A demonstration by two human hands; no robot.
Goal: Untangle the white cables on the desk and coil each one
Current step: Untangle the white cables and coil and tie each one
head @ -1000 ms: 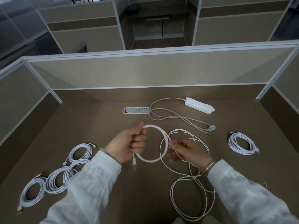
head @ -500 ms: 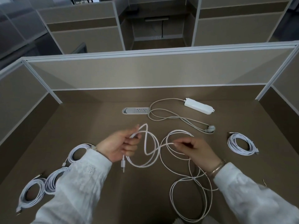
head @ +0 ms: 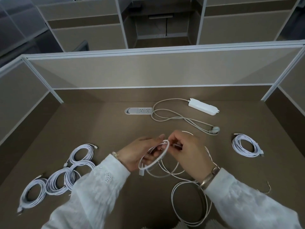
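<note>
Left hand (head: 140, 154) gripping the forming coil (head: 154, 157) above the table (head: 115, 129), right hand (head: 189, 152) pinching the next turn of white cable (head: 189, 200) against it, slack trailing below, apparently to keep loops even; finished coils (head: 54, 176) parked aside.

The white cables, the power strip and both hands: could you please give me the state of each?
Cable in hands: partly coiled, rest trailing loose.
Left coils: four, finished.
Right coil: finished.
Power strip: unplugged.
Left hand: gripping loops.
Right hand: pinching cable.
</note>
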